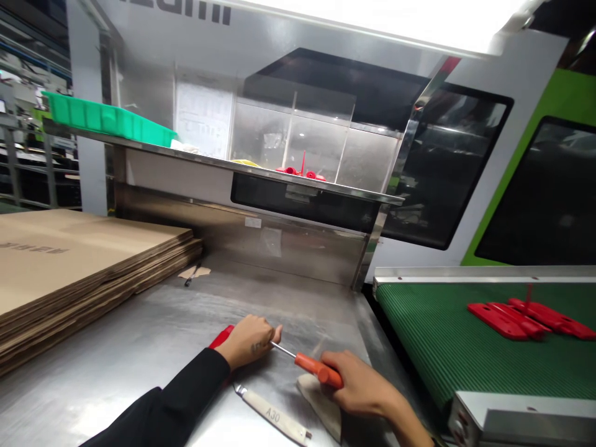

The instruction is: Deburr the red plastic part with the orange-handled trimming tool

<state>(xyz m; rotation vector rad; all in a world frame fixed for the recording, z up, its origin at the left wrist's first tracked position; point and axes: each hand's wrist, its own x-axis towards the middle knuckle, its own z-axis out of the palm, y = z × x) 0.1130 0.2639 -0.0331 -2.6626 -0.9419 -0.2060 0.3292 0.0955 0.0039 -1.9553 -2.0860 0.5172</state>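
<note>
My left hand (251, 340) is closed over a red part (221, 337) on the metal table; only some of the part shows beside the wrist. In my right hand (361, 382) is the orange handle of a screwdriver-like tool (313, 366), with its metal shaft reaching to my left hand; the tip is hidden there. A pale-handled tool marked A30 (272, 415) lies in front of my hands. Under my right hand sits a pale cloth-like piece (320, 400).
Stacked cardboard (93, 254) fills the left side. On the right, a green conveyor (428, 335) carries red moulded parts (507, 320). A raised shelf (209, 162) holds a green tray (107, 121) and red pieces (310, 175). A small dark tool (190, 277) lies at the table's back.
</note>
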